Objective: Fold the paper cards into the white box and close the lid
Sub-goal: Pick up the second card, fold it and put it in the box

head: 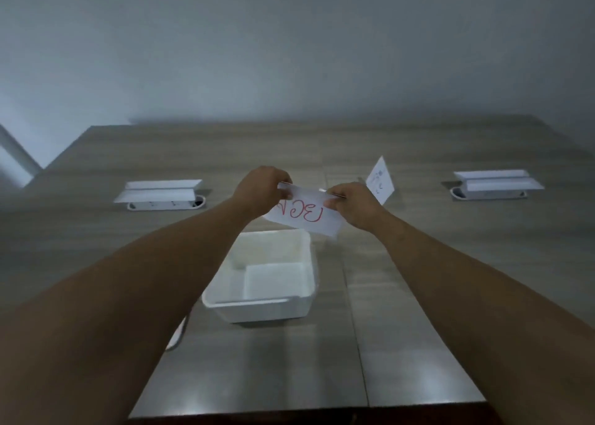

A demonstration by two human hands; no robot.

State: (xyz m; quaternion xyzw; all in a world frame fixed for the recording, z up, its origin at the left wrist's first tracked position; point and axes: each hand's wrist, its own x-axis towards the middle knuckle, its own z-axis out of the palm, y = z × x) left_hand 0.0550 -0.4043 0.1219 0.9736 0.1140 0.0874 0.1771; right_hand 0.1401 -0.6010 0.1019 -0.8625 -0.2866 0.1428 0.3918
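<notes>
An open white box [222, 299] sits on the table in front of me, with a white sheet lying flat inside it. Just beyond and above the box I hold a white paper card [306, 218] with red writing. My left hand [264, 186] pinches its upper left edge and my right hand [351, 204] pinches its upper right edge. A second white card [380, 180] stands tilted on the table behind my right hand. A white rounded piece [178, 333], perhaps the lid, peeks out under my left forearm.
The grey wood-grain table [418, 296] reaches to a pale wall. Two raised white socket flaps stand on it, one at the left [161, 190] and one at the right [497, 183]. The table's near edge runs along the bottom.
</notes>
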